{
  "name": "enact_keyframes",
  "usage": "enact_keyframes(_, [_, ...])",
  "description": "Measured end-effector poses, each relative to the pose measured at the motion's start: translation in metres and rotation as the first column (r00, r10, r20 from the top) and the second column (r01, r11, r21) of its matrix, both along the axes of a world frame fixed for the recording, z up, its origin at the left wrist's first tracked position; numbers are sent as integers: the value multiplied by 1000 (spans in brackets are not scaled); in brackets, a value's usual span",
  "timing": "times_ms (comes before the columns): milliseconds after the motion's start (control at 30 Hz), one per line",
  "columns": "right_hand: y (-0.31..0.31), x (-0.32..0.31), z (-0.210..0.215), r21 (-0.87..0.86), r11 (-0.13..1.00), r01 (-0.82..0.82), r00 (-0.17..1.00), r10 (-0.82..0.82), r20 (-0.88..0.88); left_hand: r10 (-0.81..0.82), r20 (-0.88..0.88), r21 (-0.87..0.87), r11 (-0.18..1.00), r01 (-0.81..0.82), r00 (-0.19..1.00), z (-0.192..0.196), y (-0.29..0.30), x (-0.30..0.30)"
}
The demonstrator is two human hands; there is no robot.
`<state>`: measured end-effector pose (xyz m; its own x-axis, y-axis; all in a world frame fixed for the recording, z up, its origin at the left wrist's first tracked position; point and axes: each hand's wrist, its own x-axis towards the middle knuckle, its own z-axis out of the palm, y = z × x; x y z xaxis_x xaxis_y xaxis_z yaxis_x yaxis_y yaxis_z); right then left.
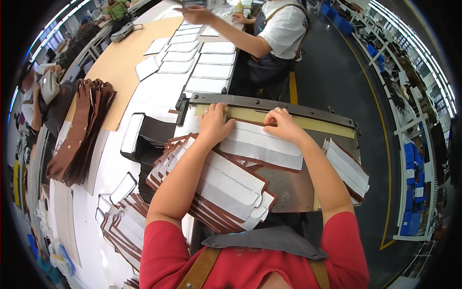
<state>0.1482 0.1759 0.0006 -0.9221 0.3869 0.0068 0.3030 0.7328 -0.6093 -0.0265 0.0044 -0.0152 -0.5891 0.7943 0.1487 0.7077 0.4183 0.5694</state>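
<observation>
A brown leather piece with white lining [262, 147] lies flat on a metal machine bed [293, 190], its far edge against a yellowish bar [313, 124]. My left hand [214, 126] presses down on the piece's left end by the bar. My right hand [284, 124] presses its right end, fingers curled at the bar's edge. Under my left forearm lies a fanned stack of like brown-and-white pieces [221, 190]. Another small stack [346, 168] sits right of my right arm.
More lined pieces [122, 226] pile at lower left, brown leather straps [82, 132] lie on the long table, and white panels [199, 60] lie in rows further back. A person in a white shirt [281, 29] works at the far end. Shelving [414, 144] lines the right aisle.
</observation>
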Motion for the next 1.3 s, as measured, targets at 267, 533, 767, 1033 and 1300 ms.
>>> enact_keyframes(267, [-7,8,4,-251,968,27,998,-11,63,-55,-45,65,996,58,997,-4,1,3])
enact_keyframes(533, [-26,30,19,-221,975,25,989,-57,-138,-262,524,311,945,104,811,31,-4,11])
enact_keyframes(767, [-21,42,34,-313,946,80,924,-188,-333,-301,-17,604,757,249,954,28,1,20])
enact_keyframes(1033, [-54,47,31,-898,434,70,738,-628,-246,14,-341,475,866,159,940,38,-6,22])
enact_keyframes(1300, [-63,52,32,-503,837,215,967,-254,-10,-303,-312,-145,952,270,900,15,-13,28])
